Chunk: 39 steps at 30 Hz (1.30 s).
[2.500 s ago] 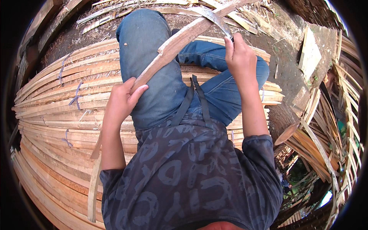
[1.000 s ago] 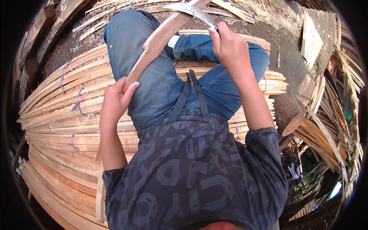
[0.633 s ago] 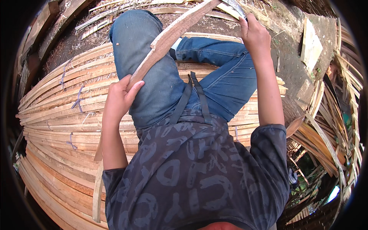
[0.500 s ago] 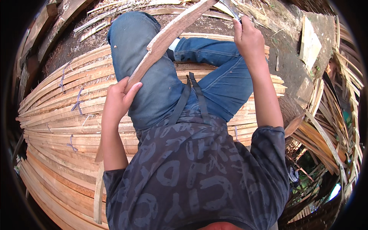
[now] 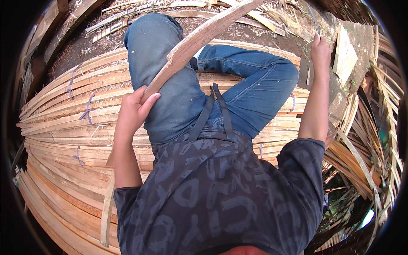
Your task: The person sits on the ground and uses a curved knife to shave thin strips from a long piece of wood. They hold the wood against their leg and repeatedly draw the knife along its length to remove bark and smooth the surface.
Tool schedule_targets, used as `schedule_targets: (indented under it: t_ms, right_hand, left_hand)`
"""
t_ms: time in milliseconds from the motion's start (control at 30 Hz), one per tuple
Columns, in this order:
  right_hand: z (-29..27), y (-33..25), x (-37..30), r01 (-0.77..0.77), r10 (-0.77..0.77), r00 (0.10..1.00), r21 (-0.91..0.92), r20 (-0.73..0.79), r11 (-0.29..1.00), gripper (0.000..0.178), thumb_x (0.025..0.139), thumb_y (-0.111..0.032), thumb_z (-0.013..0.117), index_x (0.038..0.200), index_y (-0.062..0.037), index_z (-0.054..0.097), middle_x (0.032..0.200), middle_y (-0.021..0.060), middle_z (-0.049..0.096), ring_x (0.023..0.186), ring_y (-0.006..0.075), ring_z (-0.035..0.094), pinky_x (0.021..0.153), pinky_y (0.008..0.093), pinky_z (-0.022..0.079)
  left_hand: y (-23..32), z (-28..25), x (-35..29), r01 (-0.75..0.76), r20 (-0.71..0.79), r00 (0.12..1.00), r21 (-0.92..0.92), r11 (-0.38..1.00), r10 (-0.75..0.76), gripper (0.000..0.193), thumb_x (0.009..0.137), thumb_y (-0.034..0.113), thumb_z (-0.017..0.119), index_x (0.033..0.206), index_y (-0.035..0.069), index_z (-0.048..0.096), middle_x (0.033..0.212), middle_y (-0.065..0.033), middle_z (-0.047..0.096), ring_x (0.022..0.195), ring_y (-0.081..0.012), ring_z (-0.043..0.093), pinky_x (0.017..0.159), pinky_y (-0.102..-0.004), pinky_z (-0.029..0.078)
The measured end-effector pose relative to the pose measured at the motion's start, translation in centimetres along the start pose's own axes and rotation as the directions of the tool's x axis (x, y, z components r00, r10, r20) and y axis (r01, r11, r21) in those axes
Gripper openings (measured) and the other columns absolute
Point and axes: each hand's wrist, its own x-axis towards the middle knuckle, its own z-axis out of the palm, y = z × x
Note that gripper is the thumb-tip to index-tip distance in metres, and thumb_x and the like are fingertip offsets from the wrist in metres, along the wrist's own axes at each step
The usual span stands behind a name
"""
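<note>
**Slat held at its near end, blade raised off to two o'clock**

Nearest, the left hand (image 5: 132,111) is closed around the lower end of a long wooden slat (image 5: 199,39). The slat's long axis runs from that grip toward one o'clock, across the blue-jeaned knee (image 5: 148,38). The person sits on a stack of bundled slats (image 5: 63,123). Farther out, at two o'clock, the right hand (image 5: 320,50) is fisted on a thin curved blade (image 5: 313,19), well apart from the slat; the left hand is the nearer one.
</note>
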Motion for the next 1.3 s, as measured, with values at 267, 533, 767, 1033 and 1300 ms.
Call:
schedule_targets:
  t_ms: [267,533,767,1033,1300]
  right_hand:
    - [3.8,-2.7,-10.4,0.016,-0.018,1.000,0.646,-0.004,0.763,0.033,0.101,-0.027,0.044,0.086,-0.0002,0.058,0.059,0.0035,0.047,0.052,0.0096,0.043,0.049,0.0289,0.038]
    - [1.3,-12.7,-17.3,0.075,-0.185,0.982,0.855,0.024,0.513,0.023,0.096,-0.020,0.056,0.097,0.0015,0.062,0.055,0.0011,0.047,0.051,0.0068,0.044,0.048,0.0268,0.036]
    - [-2.1,-15.9,-17.6,0.347,-0.503,0.864,0.685,0.032,0.640,0.019,0.090,-0.020,0.063,0.086,-0.0021,0.058,0.057,0.0116,0.057,0.051,0.0297,0.059,0.048,0.0369,0.044]
    - [-0.5,-15.5,-15.2,0.528,-0.592,0.806,0.438,0.012,0.728,0.024,0.093,-0.026,0.059,0.086,-0.0036,0.055,0.063,0.0163,0.059,0.059,0.0361,0.060,0.052,0.0425,0.046]
    - [0.8,-12.4,-10.5,0.588,-0.595,0.803,0.232,-0.047,0.775,0.024,0.093,-0.031,0.058,0.086,-0.0077,0.055,0.069,0.0140,0.063,0.062,0.0365,0.062,0.054,0.0456,0.047]
  left_hand:
    - [1.2,0.7,-0.3,0.033,-0.032,0.999,0.047,0.998,-0.031,0.028,0.090,0.022,0.066,0.082,-0.003,0.057,0.054,-0.0155,0.045,0.047,-0.0225,0.041,0.049,-0.0346,0.037]
    - [2.9,0.5,-2.3,0.176,-0.052,0.984,0.098,0.979,-0.172,0.030,0.095,0.025,0.058,0.083,-0.002,0.053,0.055,-0.0179,0.044,0.048,-0.0283,0.038,0.049,-0.0371,0.036]
    - [1.7,0.8,-4.0,0.200,0.047,0.979,-0.075,0.977,-0.197,0.034,0.096,0.020,0.055,0.073,-0.002,0.044,0.056,-0.0124,0.034,0.053,-0.0177,0.032,0.050,-0.0349,0.033]
    - [1.0,1.2,-3.0,0.160,0.067,0.985,-0.051,0.986,-0.156,0.031,0.096,0.022,0.054,0.079,-0.004,0.051,0.057,-0.0149,0.040,0.053,-0.0228,0.036,0.052,-0.0361,0.036]
    - [1.6,1.0,-2.9,0.166,0.069,0.984,-0.014,0.986,-0.164,0.030,0.096,0.023,0.055,0.084,-0.004,0.056,0.059,-0.0176,0.045,0.053,-0.0275,0.043,0.054,-0.0381,0.039]
